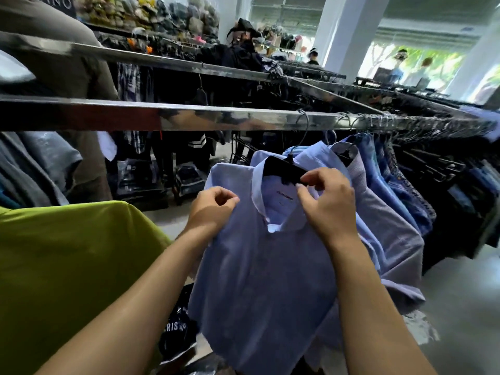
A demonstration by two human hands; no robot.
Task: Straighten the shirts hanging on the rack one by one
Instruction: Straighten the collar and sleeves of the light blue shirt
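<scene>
A light blue shirt [259,266] is hanging in the centre of the frame on a black hanger [284,169]. The hanger's hook is looping over the chrome rail [216,119] that is running across the middle. The left hand [213,209] is gripping the shirt's shoulder cloth at centre left, its fingers curling into the fabric. The right hand [327,201] is pinching the right side of the collar [258,196] between thumb and fingers, just below the hanger's end. The hands are working apart, one on each side of the open neck. More blue shirts [389,190] are crowding just behind it toward the right, hanging from the same rail. A yellow-green garment [67,266] is filling the lower left. A second rail [162,60] is crossing the upper left, with dark clothes hanging beneath it. A white pillar [346,36] is standing at upper right.
</scene>
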